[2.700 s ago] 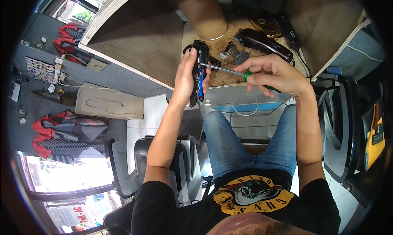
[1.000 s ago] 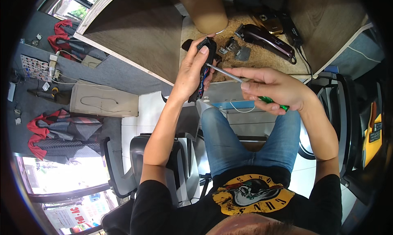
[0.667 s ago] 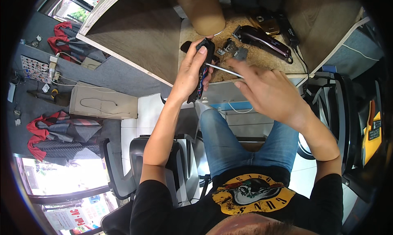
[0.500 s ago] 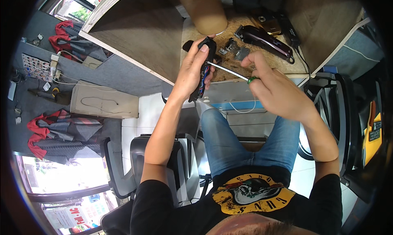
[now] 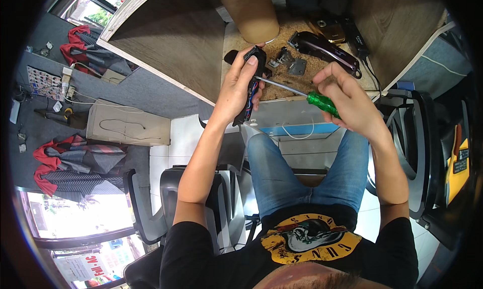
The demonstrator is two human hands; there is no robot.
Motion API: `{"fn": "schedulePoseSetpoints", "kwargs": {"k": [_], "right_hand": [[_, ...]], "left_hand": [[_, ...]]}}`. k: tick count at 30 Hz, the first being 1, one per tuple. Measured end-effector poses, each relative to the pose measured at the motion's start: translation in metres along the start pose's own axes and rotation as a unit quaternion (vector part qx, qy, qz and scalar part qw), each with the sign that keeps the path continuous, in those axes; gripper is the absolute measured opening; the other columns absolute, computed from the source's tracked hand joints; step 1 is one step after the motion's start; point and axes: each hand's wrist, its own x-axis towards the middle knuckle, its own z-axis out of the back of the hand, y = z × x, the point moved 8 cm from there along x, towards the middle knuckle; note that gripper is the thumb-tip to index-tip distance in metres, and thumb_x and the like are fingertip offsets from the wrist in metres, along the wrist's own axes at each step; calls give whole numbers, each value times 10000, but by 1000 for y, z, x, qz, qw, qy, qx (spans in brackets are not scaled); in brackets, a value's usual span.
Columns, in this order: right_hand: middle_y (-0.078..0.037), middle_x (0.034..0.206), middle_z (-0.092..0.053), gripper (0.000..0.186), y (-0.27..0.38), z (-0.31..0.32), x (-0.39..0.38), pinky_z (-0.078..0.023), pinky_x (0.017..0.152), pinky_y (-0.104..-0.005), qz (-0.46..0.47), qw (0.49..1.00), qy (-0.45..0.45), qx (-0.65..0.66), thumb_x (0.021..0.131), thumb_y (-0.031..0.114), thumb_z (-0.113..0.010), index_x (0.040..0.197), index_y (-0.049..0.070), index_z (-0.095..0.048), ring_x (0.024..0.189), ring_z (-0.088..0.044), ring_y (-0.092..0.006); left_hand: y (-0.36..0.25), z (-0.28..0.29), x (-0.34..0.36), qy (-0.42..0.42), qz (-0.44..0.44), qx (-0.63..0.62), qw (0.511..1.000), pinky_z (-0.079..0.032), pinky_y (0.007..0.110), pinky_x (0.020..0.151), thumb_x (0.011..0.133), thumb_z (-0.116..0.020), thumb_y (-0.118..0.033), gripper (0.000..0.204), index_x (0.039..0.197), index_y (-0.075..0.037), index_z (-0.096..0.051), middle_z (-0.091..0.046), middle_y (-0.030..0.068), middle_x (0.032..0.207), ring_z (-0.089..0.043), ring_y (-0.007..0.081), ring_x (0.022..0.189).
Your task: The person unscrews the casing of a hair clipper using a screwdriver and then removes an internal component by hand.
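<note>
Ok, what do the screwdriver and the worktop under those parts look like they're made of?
Screwdriver: the handle looks like translucent green plastic, glossy; the thin shaft is bright and reflective, probably steel. Worktop: speckled brown, grainy surface, likely cork or particle board; hard to tell which.

A small table (image 5: 322, 70) with a speckled, cork-like brown top is seen at the upper middle, closed in by dark wood panels on its left and right. On it, towards the back, a dark maroon hair clipper (image 5: 324, 50) is laid slantwise, its black cord run off to the right. Behind it a gold-faced clipper (image 5: 329, 29) and a black case (image 5: 307, 1) are set — both close to the rear edge. Nearer the front, small metal clipper parts (image 5: 291, 63) lie loose on the top. At the left rear, a tan cylindrical object (image 5: 254, 14) rests on the surface.
</note>
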Motion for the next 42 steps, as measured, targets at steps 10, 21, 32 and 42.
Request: {"fn": "schedulePoseSetpoints", "kwargs": {"k": [10, 21, 32, 42], "right_hand": [[-85, 711, -546, 390, 40, -7, -41, -477, 644, -354, 312, 915, -85, -241, 985, 145, -729, 1322, 34, -566, 646, -585, -219], [-132, 847, -729, 278, 10, -2, -36, -489, 710, -316, 143, 982, -70, -105, 1031, 144, -669, 1252, 20, -554, 690, -611, -153], [-16, 714, -609, 297, -9, -1, -38, -465, 635, -287, 122, 981, -91, -119, 1047, 166, -683, 1298, 50, -573, 664, -593, -101], [2, 707, -585, 349, -13, 0, -44, -431, 635, -255, 219, 963, -131, -84, 1030, 156, -717, 1322, 41, -567, 718, -552, -66]], "left_hand": [[4, 3, 2, -5, -5, 13, 1000, -489, 275, 478, 1103, -396, -332, 503, 1592, -233, -457, -581, 86, 882, -524, 114, 550], [2, -1, 2, 26, -7, 19, 999, -521, 275, 495, 1072, -345, -316, 574, 1628, -182, -386, -578, 118, 921, -520, 111, 566], [4, -2, 1, 69, -25, 27, 997, -567, 300, 587, 1173, -420, -384, 511, 1646, -195, -376, -616, 132, 983, -582, 130, 615], [3, -1, 2, 61, -32, 13, 998, -572, 296, 605, 1169, -442, -390, 532, 1649, -172, -370, -628, 136, 986, -610, 132, 613]]}}
